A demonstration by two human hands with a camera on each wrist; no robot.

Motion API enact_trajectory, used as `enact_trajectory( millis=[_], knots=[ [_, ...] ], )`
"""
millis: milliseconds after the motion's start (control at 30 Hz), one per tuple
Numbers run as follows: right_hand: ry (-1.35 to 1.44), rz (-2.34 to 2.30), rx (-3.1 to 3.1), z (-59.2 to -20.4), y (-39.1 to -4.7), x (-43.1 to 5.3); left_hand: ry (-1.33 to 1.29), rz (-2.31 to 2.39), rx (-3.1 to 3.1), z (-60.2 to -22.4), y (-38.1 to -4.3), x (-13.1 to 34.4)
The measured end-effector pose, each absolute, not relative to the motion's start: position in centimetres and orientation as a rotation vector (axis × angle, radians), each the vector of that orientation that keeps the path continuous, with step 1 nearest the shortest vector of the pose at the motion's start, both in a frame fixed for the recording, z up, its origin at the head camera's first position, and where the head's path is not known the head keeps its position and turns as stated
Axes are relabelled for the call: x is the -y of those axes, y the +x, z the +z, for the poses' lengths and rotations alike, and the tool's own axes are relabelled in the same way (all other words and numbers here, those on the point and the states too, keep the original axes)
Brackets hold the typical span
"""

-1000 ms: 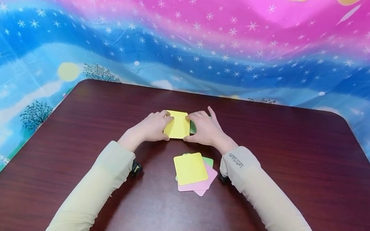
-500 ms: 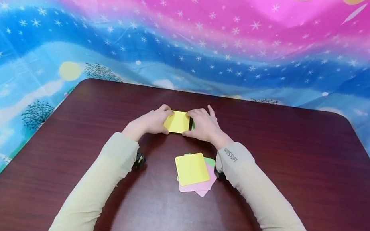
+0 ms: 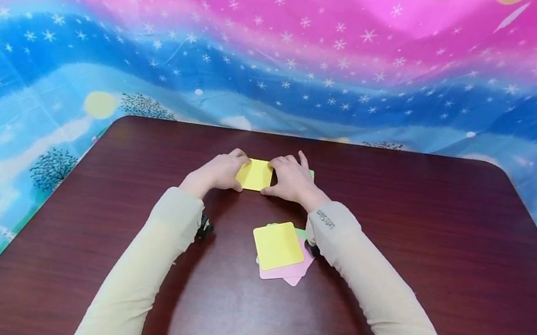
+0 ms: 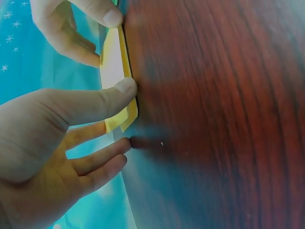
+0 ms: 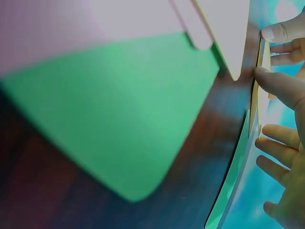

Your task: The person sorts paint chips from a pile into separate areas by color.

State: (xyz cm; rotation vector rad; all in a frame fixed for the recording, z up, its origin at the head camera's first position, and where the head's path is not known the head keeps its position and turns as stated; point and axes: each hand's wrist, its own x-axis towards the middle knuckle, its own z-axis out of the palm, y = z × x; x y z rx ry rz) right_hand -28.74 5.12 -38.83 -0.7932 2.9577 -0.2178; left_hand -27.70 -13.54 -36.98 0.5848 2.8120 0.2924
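A yellow square card [image 3: 254,175] is at the far middle of the table, between my two hands. My left hand [image 3: 217,173] pinches its left edge, thumb on the near corner and fingertips at the far one. On the right edge, my right hand [image 3: 293,179] grips the card the same way. In the left wrist view, the yellow card [image 4: 112,67] lies over another yellow layer, slightly offset. A green card [image 5: 232,179] lies on the table beside them in the right wrist view, mostly hidden by my right hand in the head view.
Nearer me lies a loose fanned pile, with a yellow card [image 3: 278,246] on top, pink cards [image 3: 302,266] under it and green [image 3: 301,233] peeking out. The dark wooden table [image 3: 139,182] ends at a patterned cloth backdrop [image 3: 242,69].
Both hands have moved slightly away from me and left with the yellow card, which shows shorter front to back. More of the green card now shows beyond my right hand.
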Motion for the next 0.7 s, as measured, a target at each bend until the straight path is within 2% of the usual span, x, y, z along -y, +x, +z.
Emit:
enact_trajectory(
  millis=[433,700],
  knots=[
    [-0.747,-0.222,-2.904,-39.1,-29.1,-5.0,0.545,0.245,-2.783,-37.1,-28.5,13.5],
    [-0.736,-0.219,-2.877,-39.0,-29.1,-4.9,0.627,0.163,-2.765,-37.2,-28.9,13.6]
  ],
)
